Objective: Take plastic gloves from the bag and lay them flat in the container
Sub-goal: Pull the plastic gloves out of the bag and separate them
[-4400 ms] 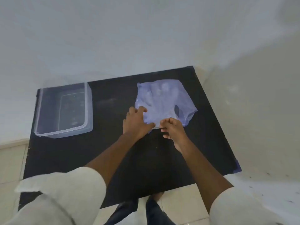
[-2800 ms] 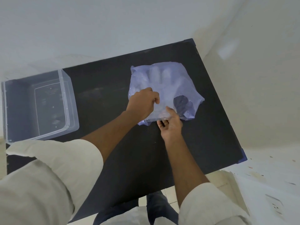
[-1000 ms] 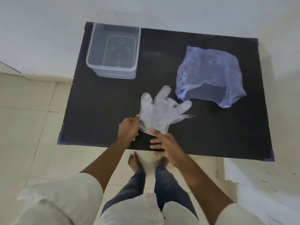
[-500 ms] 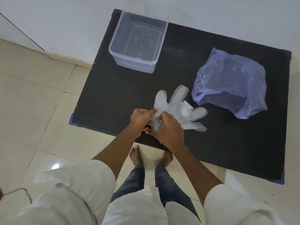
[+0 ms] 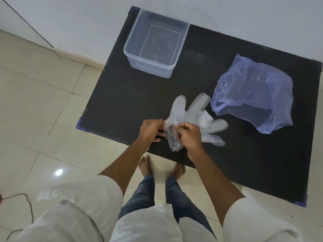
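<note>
Both hands pinch the cuff end of the clear plastic gloves [image 5: 194, 117], left hand [image 5: 151, 130] and right hand [image 5: 187, 136] each in a closed grip at the near edge of the black surface [image 5: 125, 95]. The glove fingers fan out flat toward the crumpled bluish bag [image 5: 253, 95] just beside them. The clear container [image 5: 130, 53] stands well apart at the far left corner.

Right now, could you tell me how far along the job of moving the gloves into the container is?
Done: a stack of clear gloves is out of the blue bag and lies on the black table. In hand: the left hand and right hand both pinch the cuff end, apparently peeling one glove loose. Left: the container looks empty, so nothing has been laid flat in it.
</note>
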